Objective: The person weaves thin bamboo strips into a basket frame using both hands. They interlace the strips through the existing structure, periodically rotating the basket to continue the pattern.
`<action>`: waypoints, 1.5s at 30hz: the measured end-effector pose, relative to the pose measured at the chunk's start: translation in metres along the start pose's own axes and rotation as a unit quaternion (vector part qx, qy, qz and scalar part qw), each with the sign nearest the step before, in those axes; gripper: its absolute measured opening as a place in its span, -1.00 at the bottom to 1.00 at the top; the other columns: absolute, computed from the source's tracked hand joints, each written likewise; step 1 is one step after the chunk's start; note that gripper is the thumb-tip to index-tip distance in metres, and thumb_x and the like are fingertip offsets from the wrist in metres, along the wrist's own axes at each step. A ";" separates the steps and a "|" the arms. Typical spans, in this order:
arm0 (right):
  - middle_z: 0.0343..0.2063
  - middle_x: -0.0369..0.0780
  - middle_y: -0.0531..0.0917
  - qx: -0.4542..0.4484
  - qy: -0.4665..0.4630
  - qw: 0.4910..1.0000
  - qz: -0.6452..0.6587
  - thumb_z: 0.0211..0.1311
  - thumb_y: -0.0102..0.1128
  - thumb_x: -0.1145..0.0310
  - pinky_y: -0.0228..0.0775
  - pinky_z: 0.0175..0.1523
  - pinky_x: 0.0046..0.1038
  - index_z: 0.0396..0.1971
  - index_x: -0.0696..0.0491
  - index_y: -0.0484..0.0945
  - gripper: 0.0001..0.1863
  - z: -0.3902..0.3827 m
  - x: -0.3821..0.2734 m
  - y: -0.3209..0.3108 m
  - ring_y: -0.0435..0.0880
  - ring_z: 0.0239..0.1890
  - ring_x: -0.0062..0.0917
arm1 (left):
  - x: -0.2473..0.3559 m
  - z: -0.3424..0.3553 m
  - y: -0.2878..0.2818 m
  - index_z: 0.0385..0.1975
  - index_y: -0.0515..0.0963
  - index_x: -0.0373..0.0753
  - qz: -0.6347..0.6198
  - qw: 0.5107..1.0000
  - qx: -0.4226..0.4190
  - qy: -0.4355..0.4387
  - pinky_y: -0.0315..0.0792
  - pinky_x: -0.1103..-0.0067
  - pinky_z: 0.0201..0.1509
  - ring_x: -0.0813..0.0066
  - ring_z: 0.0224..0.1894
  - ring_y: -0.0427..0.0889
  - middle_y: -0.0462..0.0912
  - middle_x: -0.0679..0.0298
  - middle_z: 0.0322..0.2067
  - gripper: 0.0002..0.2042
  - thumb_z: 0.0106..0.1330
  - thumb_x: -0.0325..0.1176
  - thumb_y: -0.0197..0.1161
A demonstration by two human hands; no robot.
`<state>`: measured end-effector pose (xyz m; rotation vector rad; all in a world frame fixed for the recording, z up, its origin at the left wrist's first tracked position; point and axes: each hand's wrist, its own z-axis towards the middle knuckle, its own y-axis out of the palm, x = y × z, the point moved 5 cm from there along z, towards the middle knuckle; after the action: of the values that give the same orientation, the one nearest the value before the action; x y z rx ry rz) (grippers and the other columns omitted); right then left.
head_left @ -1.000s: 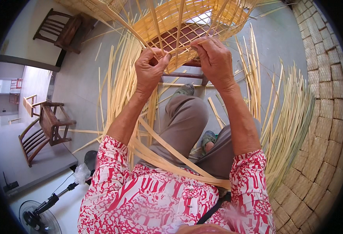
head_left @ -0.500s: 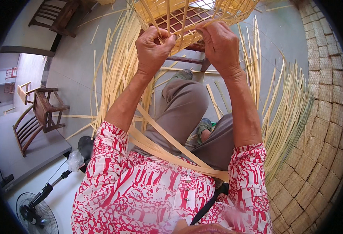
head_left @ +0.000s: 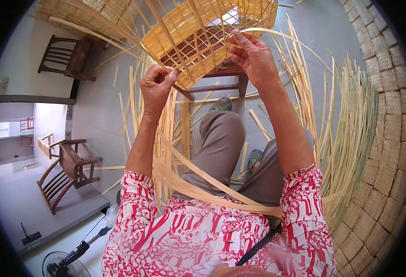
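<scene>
In front of me a half-woven basket [head_left: 264, 14] of yellow bamboo strips rests on a dark reddish wooden stool [head_left: 228, 70]. Loose upright strips stick out from its weave toward the upper left. My left hand [head_left: 154, 90] is closed at the basket's near left corner, its thumb and fingers pinching the edge. Higher up on the right, my right hand [head_left: 254, 60] pinches a thin bamboo strip [head_left: 281, 33] at the near rim. That strip's free end arcs away to the right and down. The other fingers of this hand are curled.
Flat pale strips [head_left: 212, 196] lie across my lap. Long bamboo strips [head_left: 346, 120] are spread on the floor at right, beside stacked woven bundles [head_left: 383, 161]. Wooden chairs [head_left: 76, 161] stand at left, with a fan [head_left: 64, 263] at the lower left.
My hands have moved farther apart, the left one down and left along the basket edge. The view has shifted, showing more of the basket. A long strip now arcs from my right hand.
</scene>
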<state>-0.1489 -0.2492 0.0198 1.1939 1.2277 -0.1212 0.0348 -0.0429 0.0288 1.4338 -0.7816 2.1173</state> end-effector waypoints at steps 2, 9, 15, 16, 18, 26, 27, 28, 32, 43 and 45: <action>-0.28 -0.22 0.70 -0.024 0.001 0.999 0.040 0.37 0.33 0.26 0.66 -0.28 -0.57 -0.18 0.07 0.53 -0.78 0.005 0.004 0.001 0.72 -0.36 -0.54 | -0.008 0.003 -0.007 -0.46 0.63 -0.27 -0.016 1.000 -0.011 -0.022 0.32 0.78 -0.38 0.86 -0.46 0.44 0.58 0.51 -0.47 -0.92 0.24 -0.55 0.41; -0.38 -0.12 0.67 -0.032 -0.075 0.992 0.101 0.37 0.30 0.37 0.80 -0.25 -0.42 -0.30 0.09 0.43 -0.80 0.021 0.020 -0.001 0.79 -0.32 -0.36 | -0.010 0.001 -0.011 -0.45 0.66 -0.29 0.018 1.000 -0.020 0.002 0.29 0.77 -0.39 0.84 -0.46 0.41 0.55 0.52 -0.47 -0.94 0.23 -0.52 0.42; -0.33 -0.16 0.70 0.086 -0.004 0.994 0.067 0.39 0.29 0.35 0.74 -0.15 -0.46 -0.26 0.15 0.55 -0.82 0.037 0.044 -0.032 0.74 -0.31 -0.46 | -0.008 0.005 0.000 -0.32 0.70 -0.30 0.082 0.995 -0.042 0.028 0.28 0.76 -0.41 0.82 -0.46 0.40 0.55 0.47 -0.40 -0.91 0.22 -0.50 0.45; -0.34 -0.16 0.70 0.083 0.001 0.995 0.063 0.40 0.29 0.34 0.74 -0.15 -0.46 -0.25 0.16 0.56 -0.82 0.037 0.044 -0.033 0.74 -0.31 -0.47 | -0.011 0.003 -0.002 -0.22 0.68 -0.28 0.062 0.997 -0.040 0.029 0.29 0.78 -0.41 0.84 -0.46 0.40 0.56 0.48 -0.35 -0.85 0.23 -0.50 0.46; -0.34 -0.17 0.70 0.076 0.014 0.995 0.057 0.40 0.28 0.34 0.73 -0.15 -0.48 -0.25 0.16 0.59 -0.82 0.035 0.044 -0.029 0.73 -0.31 -0.49 | -0.008 -0.003 -0.001 -0.03 0.64 -0.24 0.025 0.999 -0.035 0.031 0.29 0.81 -0.40 0.86 -0.44 0.39 0.58 0.49 -0.26 -0.70 0.24 -0.51 0.47; -0.39 -0.19 0.65 0.073 0.023 0.996 0.040 0.36 0.32 0.38 0.77 -0.21 -0.44 -0.35 0.14 0.50 -0.80 0.028 0.029 -0.007 0.75 -0.33 -0.43 | -0.010 -0.017 -0.002 0.39 0.12 -0.28 0.054 0.984 0.161 0.060 0.38 0.37 0.29 0.27 0.23 0.37 0.31 0.07 0.17 -0.05 0.11 -0.07 0.60; -0.40 -0.22 0.63 0.069 0.024 0.997 0.039 0.37 0.32 0.37 0.77 -0.20 -0.44 -0.34 0.12 0.49 -0.81 0.024 0.031 -0.003 0.75 -0.32 -0.44 | -0.012 -0.016 0.002 0.41 0.07 -0.30 0.019 0.984 0.170 0.057 0.33 0.35 0.32 0.25 0.28 0.32 0.27 0.04 0.23 -0.11 0.28 0.04 0.45; -0.40 -0.22 0.63 0.056 0.026 0.997 0.038 0.37 0.32 0.37 0.77 -0.19 -0.44 -0.33 0.12 0.48 -0.81 0.021 0.034 0.001 0.75 -0.32 -0.44 | -0.015 -0.014 0.001 0.41 0.06 -0.30 0.003 0.981 0.185 0.064 0.30 0.37 0.32 0.29 0.26 0.32 0.28 0.06 0.22 -0.15 0.33 0.04 0.39; -0.39 -0.21 0.63 0.039 0.028 0.998 0.035 0.39 0.29 0.38 0.77 -0.16 -0.44 -0.31 0.11 0.48 -0.82 0.013 0.038 0.006 0.75 -0.29 -0.45 | -0.025 0.003 0.010 0.44 0.01 -0.26 -0.069 0.968 0.219 0.097 0.21 0.48 0.30 0.46 0.15 0.35 0.35 0.17 0.15 -0.31 0.51 -0.03 0.15; -0.36 -0.18 0.65 0.092 -0.011 0.993 0.071 0.39 0.26 0.45 0.78 -0.16 -0.38 -0.31 0.13 0.48 -0.87 0.018 0.032 0.000 0.77 -0.29 -0.38 | -0.030 0.009 0.027 0.51 0.03 -0.25 -0.018 0.974 0.199 0.104 0.05 0.48 0.49 0.36 0.41 0.21 0.16 0.14 0.43 -0.37 0.58 -0.12 0.05; -0.35 -0.17 0.65 0.076 -0.002 0.994 0.078 0.39 0.26 0.45 0.78 -0.15 -0.38 -0.31 0.12 0.48 -0.87 0.021 0.036 0.000 0.77 -0.29 -0.36 | -0.036 0.007 0.018 0.52 -0.01 -0.24 0.010 0.977 0.191 0.093 0.06 0.46 0.49 0.36 0.42 0.20 0.17 0.13 0.42 -0.31 0.56 -0.08 0.09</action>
<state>-0.1204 -0.2473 -0.0105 1.4178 1.1326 -0.1019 0.0401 -0.0624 -0.0065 1.3806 -0.3288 2.4718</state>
